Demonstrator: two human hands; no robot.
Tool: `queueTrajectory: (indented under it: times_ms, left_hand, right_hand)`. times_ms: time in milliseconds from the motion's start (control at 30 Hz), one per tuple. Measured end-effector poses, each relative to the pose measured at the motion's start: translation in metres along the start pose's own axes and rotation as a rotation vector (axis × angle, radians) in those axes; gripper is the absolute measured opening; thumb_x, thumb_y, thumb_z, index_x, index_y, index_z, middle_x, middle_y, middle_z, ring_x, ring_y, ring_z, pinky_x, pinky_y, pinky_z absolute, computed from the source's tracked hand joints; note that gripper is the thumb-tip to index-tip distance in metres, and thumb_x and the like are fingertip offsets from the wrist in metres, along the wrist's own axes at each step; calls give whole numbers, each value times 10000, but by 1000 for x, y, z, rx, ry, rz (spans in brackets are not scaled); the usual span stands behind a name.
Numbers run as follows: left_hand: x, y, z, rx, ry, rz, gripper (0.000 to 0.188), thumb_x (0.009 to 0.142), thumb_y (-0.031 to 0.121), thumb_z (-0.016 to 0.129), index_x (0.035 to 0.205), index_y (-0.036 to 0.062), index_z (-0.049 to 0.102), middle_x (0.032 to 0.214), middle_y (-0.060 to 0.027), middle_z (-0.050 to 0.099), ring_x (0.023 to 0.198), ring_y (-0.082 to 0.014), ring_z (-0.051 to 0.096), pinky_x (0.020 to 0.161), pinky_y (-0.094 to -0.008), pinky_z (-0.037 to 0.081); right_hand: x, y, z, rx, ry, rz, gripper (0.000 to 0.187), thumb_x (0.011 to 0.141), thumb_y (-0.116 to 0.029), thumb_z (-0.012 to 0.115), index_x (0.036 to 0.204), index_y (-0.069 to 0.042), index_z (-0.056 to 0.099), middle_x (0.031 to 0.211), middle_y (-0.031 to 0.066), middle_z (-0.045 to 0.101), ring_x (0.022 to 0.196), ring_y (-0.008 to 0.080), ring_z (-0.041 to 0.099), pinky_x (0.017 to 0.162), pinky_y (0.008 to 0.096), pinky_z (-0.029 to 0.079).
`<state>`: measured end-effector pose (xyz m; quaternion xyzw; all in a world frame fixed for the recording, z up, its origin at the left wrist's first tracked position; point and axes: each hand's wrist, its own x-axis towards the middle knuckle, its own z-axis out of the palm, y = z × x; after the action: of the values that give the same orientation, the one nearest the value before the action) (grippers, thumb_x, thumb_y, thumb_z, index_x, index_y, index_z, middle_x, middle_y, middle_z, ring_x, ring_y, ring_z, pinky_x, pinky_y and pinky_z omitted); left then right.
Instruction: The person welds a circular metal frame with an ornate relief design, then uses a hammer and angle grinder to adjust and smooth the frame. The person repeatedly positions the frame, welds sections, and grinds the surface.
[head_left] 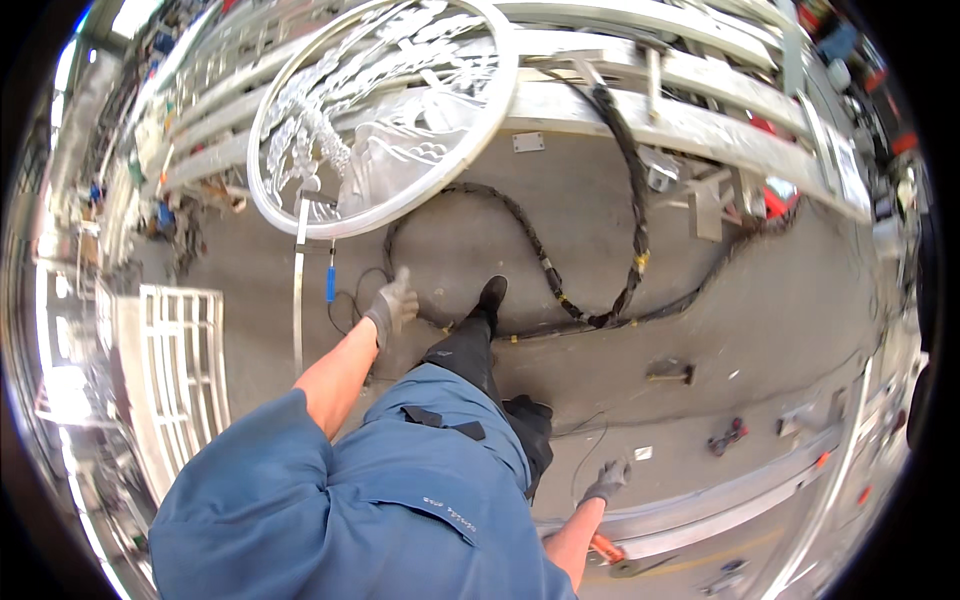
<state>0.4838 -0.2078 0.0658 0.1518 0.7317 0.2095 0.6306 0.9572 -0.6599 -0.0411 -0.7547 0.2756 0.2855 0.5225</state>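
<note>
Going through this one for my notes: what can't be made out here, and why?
Round openwork panel, head view: top cut off by the upper edge.
Right trouser leg, head view: upper part hidden by the blue jacket.
Right hand, head view: too small and blurred to tell its exact finger pose.
Red-and-black item on the floor, head view: too small and blurred to identify.

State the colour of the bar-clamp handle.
The bar-clamp handle is blue, seen best in the head view.
</note>
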Motion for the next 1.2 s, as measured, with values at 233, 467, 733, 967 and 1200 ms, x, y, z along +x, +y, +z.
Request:
queueTrajectory:
  times_ms: [233,467,733,967,1200]
  left_hand:
    - [82,115,-46,-971,27,81,1095,805,756,676,1533,19,319,1518,-169,445,1371,-354,454,1125,-548,374]
    - [143,121,-32,-1387,95,175,631,898,485,755,1345,74,581,1243,-67,643,1165,-252,598,997,-455,506]
    - [113,148,-16,-1551,159,173,480,930,323,748,1317,74,613,1226,-54,653,1105,-228,632,958,-370,528]
    - [114,164,-14,-1520,196,301,471,957,272,669,1351,21,603,1312,-119,635,1200,-268,615,1033,-407,505]
    - [128,147,-4,-1582,289,272,481,924,254,699,1319,-11,627,1303,-132,651,1204,-290,629,1054,-432,504]
  right_hand:
    - [-172,-152,291,-476,-466,-262,300,970,-377,677,1111,-118,621,939,6,635,816,117,636,666,256,493]
    - [-312,-196,499,-867,-891,-489,429,1001,-353,654,1270,-22,613,1015,45,659,864,118,641,717,243,498]
    - [-378,-208,640,-1114,-1127,-646,444,1021,-326,631,1298,20,606,1011,38,657,870,124,635,759,260,501]
    - [-409,-195,772,-1175,-1409,-768,355,1037,-209,590,1282,47,614,995,45,636,916,113,571,811,272,473]
    - [-403,-157,846,-1343,-1702,-665,329,1020,-142,608,1298,33,612,1112,60,658,1015,119,596,919,274,481]
